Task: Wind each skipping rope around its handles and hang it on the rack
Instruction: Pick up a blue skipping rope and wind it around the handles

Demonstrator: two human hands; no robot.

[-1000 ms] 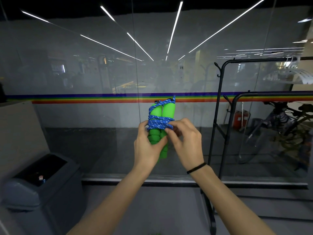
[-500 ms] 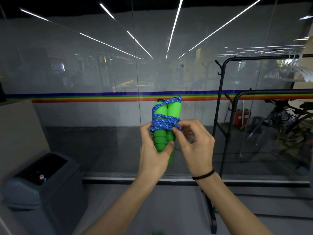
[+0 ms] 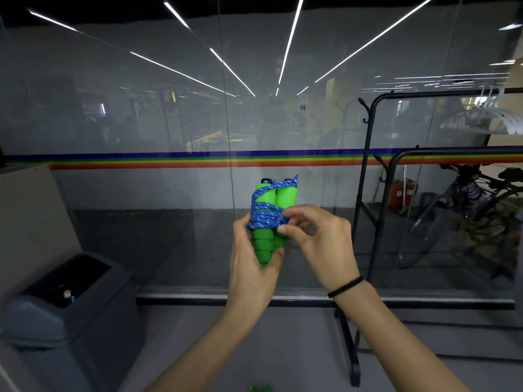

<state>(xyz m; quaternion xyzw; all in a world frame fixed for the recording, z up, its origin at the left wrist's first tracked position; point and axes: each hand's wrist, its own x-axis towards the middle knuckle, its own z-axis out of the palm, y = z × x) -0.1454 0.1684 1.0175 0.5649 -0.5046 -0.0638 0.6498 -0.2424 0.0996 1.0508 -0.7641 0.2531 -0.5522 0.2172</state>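
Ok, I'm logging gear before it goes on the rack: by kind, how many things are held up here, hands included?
green handles: 2
blue rope: 1
hands: 2, left hand and right hand
Total: 5

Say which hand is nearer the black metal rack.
Right. The right hand, pinching the blue braided rope, is left of the rack; the left hand, gripping the green foam handles, is further left.

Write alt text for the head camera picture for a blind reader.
Two hands hold green skipping rope handles wound with blue rope; the left hand grips the handles, the right hand pinches the rope. A black rack stands at right before a glass wall, a grey bin at lower left.
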